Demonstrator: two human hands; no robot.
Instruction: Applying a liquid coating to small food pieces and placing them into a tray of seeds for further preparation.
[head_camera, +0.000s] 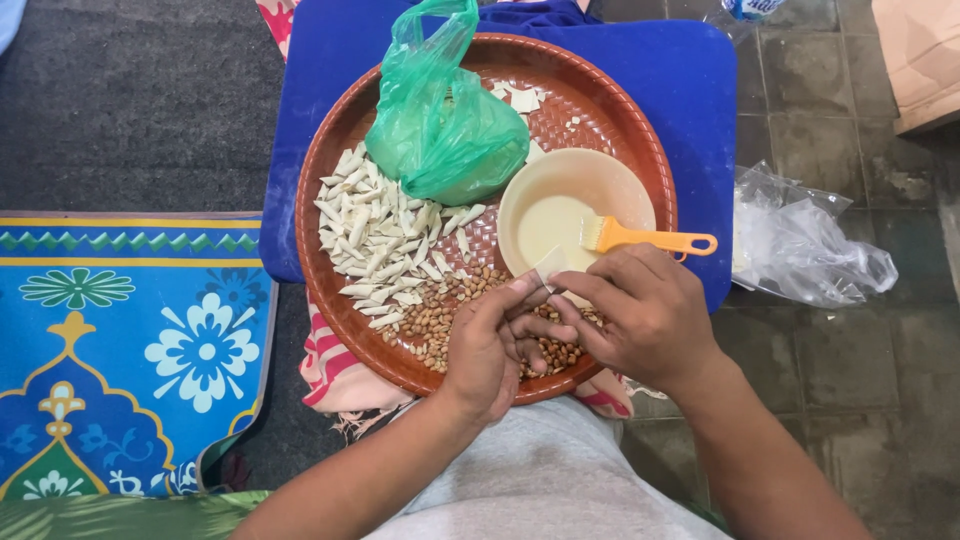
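A round brown woven tray (330, 180) rests on my lap. My left hand (485, 350) and my right hand (645, 315) meet over a heap of brown peanuts (440, 312) at the tray's near edge. Together the fingers pinch a small pale wrapper piece (549, 268). Several folded white wrapper pieces (375, 235) lie piled on the tray's left side. A cream bowl (575, 205) with pale liquid stands on the right of the tray, and an orange brush (650, 240) lies across its rim. A knotted green plastic bag (440, 120) sits at the tray's far side.
Under the tray lies a blue cushion or board (690, 90). A crumpled clear plastic bag (800, 240) lies on the tiled floor to the right. A blue patterned mat (130, 340) is to the left, with dark carpet (130, 100) beyond it.
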